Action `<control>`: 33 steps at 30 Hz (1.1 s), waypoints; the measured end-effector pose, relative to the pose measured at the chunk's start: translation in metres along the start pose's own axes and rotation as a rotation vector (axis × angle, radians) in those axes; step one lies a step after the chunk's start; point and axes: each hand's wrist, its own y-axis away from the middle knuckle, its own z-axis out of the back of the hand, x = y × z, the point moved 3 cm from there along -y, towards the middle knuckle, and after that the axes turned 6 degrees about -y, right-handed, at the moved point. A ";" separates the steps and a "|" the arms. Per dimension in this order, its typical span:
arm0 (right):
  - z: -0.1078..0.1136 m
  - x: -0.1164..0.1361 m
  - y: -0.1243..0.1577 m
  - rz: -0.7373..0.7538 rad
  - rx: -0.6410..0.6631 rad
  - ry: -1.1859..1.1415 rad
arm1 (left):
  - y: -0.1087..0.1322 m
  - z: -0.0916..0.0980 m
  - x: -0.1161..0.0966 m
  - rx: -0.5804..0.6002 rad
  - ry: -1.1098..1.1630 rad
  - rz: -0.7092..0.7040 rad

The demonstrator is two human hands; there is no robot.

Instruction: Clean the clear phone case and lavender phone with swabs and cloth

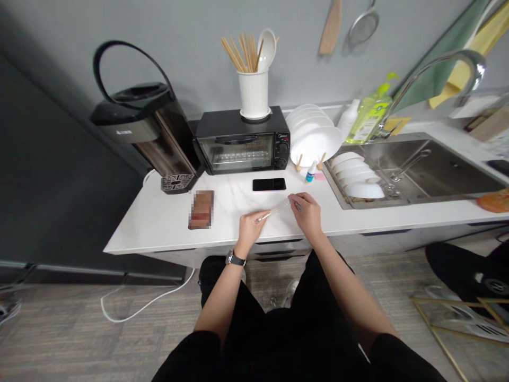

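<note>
Both my hands are over the white countertop [159,223] and hold the two ends of a thin clear tube-like item [274,210]. My left hand [249,225], with a watch on its wrist, pinches the near left end. My right hand [307,212] pinches the far right end. The item is small and see-through, so I cannot make out what it is. A black phone [269,184] lies flat just behind my hands.
A black toaster oven [242,140] carries a white holder of chopsticks [253,93]. A black water boiler [147,132] stands left. A brown blurred object [201,209] lies on the counter. White plates [314,135], a small bottle [310,172], a sink [417,170] with bowls and a green soap bottle [369,116] are right.
</note>
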 end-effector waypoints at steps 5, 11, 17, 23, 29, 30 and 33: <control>-0.022 0.036 0.019 0.086 0.083 -0.054 | -0.001 0.001 -0.004 0.009 -0.006 0.014; -0.049 0.074 0.045 0.227 0.211 -0.145 | -0.001 0.004 -0.003 0.065 -0.035 0.005; -0.037 0.057 0.038 0.160 0.174 -0.149 | 0.000 0.003 -0.002 0.043 -0.033 0.003; 0.001 0.009 0.010 0.008 0.026 -0.040 | 0.001 0.000 -0.001 0.040 0.015 -0.007; 0.008 -0.007 -0.001 -0.025 0.017 -0.030 | 0.001 0.000 0.001 0.026 0.001 0.001; 0.005 -0.004 0.001 -0.014 0.020 -0.043 | 0.001 0.000 0.000 0.026 0.000 0.000; -0.008 0.016 0.010 0.037 0.046 -0.089 | 0.000 0.001 -0.003 0.024 0.000 0.000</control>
